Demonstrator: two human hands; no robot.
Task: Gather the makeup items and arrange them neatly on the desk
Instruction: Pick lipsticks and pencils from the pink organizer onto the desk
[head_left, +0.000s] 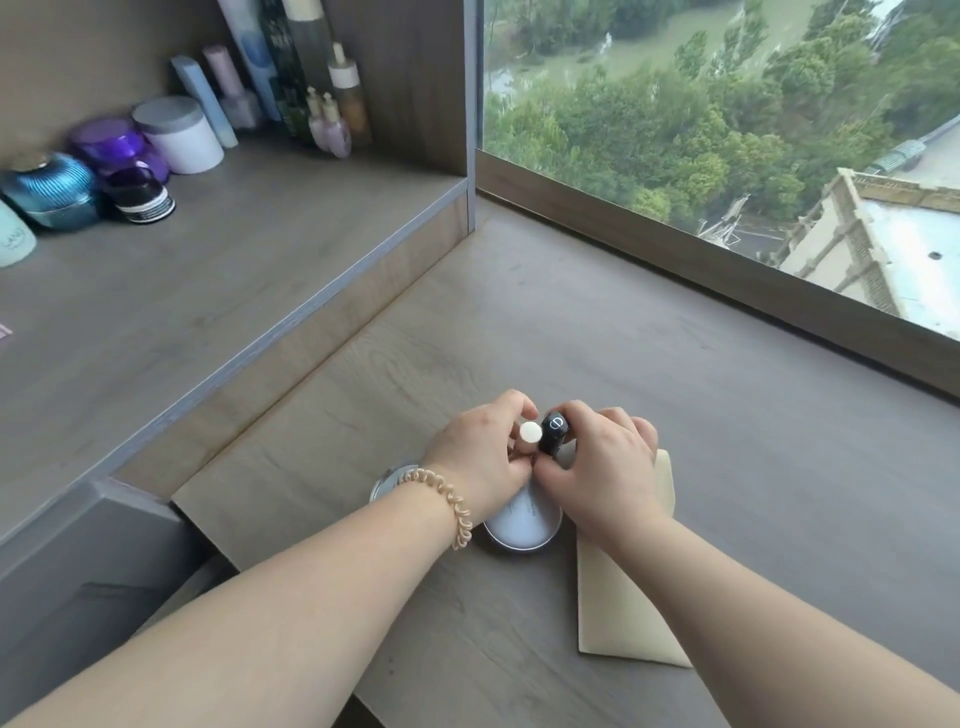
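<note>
Both hands meet over the middle of the wooden desk (649, 364). My left hand (480, 452) pinches a small cream-capped tube (530, 432), held upright. Beside it, my right hand (602, 467) grips a black tube (554, 431) with a white logo on its cap. The two tubes stand side by side, nearly touching. Under the hands lies a round pale compact (522, 525), and a second round case (387, 480) peeks out behind my left wrist. A beige pouch (623, 613) lies flat under my right forearm.
A raised shelf (234, 249) at left carries several jars and bottles: a blue ribbed jar (49, 189), purple jars (117, 148), a white jar (176, 135), tall tubes and dropper bottles (332, 119). A window (727, 104) runs along the desk's far right edge.
</note>
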